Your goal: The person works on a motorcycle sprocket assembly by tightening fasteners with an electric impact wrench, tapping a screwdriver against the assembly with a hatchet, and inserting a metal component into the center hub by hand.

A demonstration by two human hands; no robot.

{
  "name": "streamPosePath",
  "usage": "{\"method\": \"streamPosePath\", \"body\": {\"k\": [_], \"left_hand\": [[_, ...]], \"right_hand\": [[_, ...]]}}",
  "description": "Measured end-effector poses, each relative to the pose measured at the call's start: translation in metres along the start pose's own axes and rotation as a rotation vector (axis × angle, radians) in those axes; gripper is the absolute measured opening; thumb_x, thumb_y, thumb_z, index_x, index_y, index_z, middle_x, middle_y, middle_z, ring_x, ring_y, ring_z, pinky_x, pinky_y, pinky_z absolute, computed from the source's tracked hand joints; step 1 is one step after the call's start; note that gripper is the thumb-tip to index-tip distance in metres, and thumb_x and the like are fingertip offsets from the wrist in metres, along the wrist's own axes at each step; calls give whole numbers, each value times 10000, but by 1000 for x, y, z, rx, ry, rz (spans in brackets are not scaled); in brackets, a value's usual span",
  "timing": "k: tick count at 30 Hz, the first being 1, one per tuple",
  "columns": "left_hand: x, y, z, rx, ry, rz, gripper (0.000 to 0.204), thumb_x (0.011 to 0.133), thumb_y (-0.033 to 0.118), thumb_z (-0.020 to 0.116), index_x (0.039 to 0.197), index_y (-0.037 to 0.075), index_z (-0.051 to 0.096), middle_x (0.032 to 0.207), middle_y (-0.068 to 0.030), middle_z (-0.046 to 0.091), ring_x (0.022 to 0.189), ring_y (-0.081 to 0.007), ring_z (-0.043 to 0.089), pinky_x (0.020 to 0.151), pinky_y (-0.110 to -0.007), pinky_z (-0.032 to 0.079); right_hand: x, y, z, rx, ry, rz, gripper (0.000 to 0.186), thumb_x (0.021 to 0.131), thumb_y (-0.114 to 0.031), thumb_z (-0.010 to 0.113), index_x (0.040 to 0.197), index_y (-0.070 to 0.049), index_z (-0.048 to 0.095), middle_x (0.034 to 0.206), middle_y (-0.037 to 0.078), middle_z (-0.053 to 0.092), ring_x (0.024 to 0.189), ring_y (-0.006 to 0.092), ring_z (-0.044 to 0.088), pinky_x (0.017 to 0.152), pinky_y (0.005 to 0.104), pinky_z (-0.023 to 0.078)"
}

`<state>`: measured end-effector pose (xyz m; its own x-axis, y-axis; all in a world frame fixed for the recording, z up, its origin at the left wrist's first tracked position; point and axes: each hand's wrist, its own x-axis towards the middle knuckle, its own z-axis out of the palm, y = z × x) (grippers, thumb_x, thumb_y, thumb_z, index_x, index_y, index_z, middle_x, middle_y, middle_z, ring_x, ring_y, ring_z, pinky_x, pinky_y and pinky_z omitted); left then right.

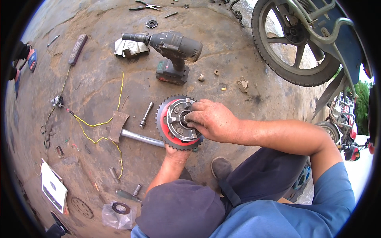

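A rear sprocket on its round hub (174, 109), with dark teeth, a red face and a grey metal carrier, is tilted up in front of me. My left hand (177, 154) holds it from below at the near rim; its fingers are hidden behind the sprocket. My right hand (216, 119) reaches in from the right, with fingers bent together at the hub's centre bore. What those fingertips grip is mostly hidden. Just left of the sprocket lies a socket extension bar (147, 114). A hatchet-like tool (118, 127) has its metal handle running toward my left hand.
A cordless impact wrench (174, 47) stands beyond the sprocket. Farther back lie pliers (145, 6) and a small gear (151, 23). A motorcycle wheel (295, 39) is at far right. Yellow wire (95, 125), a plastic bag (117, 218) and a worn sprocket (82, 208) lie left.
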<state>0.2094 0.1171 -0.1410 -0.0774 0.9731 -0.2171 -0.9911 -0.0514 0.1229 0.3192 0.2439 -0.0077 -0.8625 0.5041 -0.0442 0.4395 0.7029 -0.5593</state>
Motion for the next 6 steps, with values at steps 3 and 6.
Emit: {"method": "streamPosePath", "body": {"k": [3,6], "left_hand": [[-5,-5,-19,-122,21,-38,618,1090,476,352,1558,74,389,1542,-134,485,1415,-294,474,1210,-448,374],[-8,1,-24,110,-297,-36,756,1068,603,321,1623,95,250,1665,-114,321,1526,-270,319,1281,-445,219]], "right_hand": [[-5,0,9,-22,-10,52,190,838,-153,736,1011,-74,732,940,130,657,926,364,649,794,474,551],[-3,-3,7,47,-52,102,130,853,-178,710,917,-67,687,908,141,632,911,382,655,763,492,550]]}}
